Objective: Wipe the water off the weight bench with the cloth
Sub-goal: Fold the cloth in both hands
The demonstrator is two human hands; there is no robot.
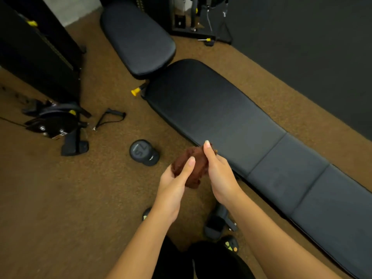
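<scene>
Here, at the left of the brown floor (50, 198), a black strap handle (109, 117) lies near a machine foot (74, 146). A dumbbell (144, 152) marked 75 stands just off the near long edge of the weight bench (231, 121). The left hand (173, 184) holds the bunched brown cloth (190, 168) from below, thumb laid over it. The right hand (219, 176) grips the cloth's other side, forefinger raised. The cloth sits between both hands at the bench's near edge, and the black pad runs off rightward.

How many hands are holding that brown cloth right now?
2. The left hand grips the cloth from its lower left; the right hand holds its upper right, by the near edge of the weight bench. No other hands show.
</scene>
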